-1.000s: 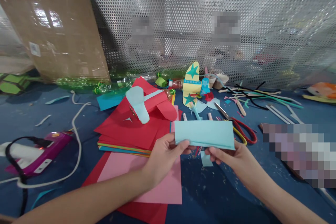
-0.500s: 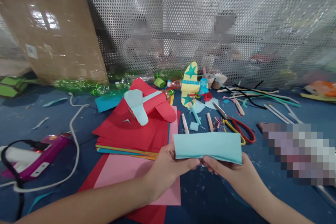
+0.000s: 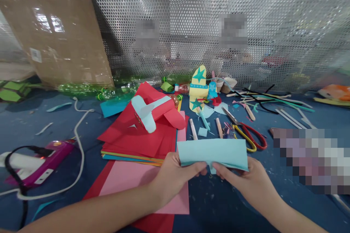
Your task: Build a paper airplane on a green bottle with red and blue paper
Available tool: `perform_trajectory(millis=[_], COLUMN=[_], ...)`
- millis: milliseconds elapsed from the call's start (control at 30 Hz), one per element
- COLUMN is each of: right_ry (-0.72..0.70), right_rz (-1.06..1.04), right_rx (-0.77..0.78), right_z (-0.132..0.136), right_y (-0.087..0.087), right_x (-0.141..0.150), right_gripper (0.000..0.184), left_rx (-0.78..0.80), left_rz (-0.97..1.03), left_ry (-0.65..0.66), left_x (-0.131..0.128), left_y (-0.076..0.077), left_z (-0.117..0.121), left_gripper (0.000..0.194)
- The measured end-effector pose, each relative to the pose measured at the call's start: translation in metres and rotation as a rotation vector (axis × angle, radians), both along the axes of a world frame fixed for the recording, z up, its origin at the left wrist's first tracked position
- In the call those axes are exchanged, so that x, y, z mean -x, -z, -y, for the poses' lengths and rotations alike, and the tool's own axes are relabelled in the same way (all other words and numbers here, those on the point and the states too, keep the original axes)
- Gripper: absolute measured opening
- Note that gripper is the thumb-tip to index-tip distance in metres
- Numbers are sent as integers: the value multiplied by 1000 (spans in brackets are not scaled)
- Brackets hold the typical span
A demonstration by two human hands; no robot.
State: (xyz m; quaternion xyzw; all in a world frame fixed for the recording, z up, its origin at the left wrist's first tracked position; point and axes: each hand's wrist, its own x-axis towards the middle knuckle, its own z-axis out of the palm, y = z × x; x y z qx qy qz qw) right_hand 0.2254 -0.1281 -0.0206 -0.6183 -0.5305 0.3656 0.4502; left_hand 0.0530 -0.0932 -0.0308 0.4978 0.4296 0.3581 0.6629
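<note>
A light blue paper strip, seemingly folded along its lower edge, is held up above the table between both hands. My left hand grips its left end, thumb along the lower edge. At the other end my right hand pinches it the same way, its thumb near the middle. A small flap of paper hangs between the two thumbs; fingers behind the strip are hidden. Beyond lie scissors with red and yellow handles, plus glue sticks. Left of the strip, a red and light blue paper airplane rests on red sheets.
A pink sheet lies under my left forearm. At left are a purple power strip and white cable. Plastic bottles, a cardboard panel and a yellow paper airplane stand at the back. Pipe cleaners lie right.
Both hands have shifted slightly left with the blue paper strip. A small flap now shows below it between the thumbs. The other objects stay put, apart from a slight camera shift.
</note>
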Motion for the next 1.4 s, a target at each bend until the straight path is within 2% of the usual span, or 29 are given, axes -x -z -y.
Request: perform_trajectory(millis=[133,300,467,867,1100,1200,1267,1333,1400], right_ry=[37,9,-41,-4,-44,-130,-247,-377,-439], right_rz=[-63,-106,-35,-129,-263,-204,-112,-32,-4], right_rx=[30,19,-7,-45,14,42,95,168,217], right_z=[-2,-6,-10,-17,-18,-19,-19,-17,-13], right_y=[-7,-5,-4,-4,-2,-4,-5,-5,-7], right_x=[-2,-8,-17,-24,-23,-21,-20,-19,-18], right_gripper=[17,18,27,39,43,46,47,43,38], left_rx=[-5,0,-3,-90,-98,-132,-155,-160,-149], left_rz=[-14,44,69,8,98,91,123,166,180], left_ry=[-38,-66,-104,-135,-163,-210,-251,-271,-268], left_x=[1,1,2,10,10,12,14,16,16], left_y=[-3,-2,-3,-6,-5,-3,-2,-1,-1], left_z=[-3,-7,-11,-27,-26,-31,-36,-40,-42], left_gripper=[19,16,18,23,29,29,27,25,26])
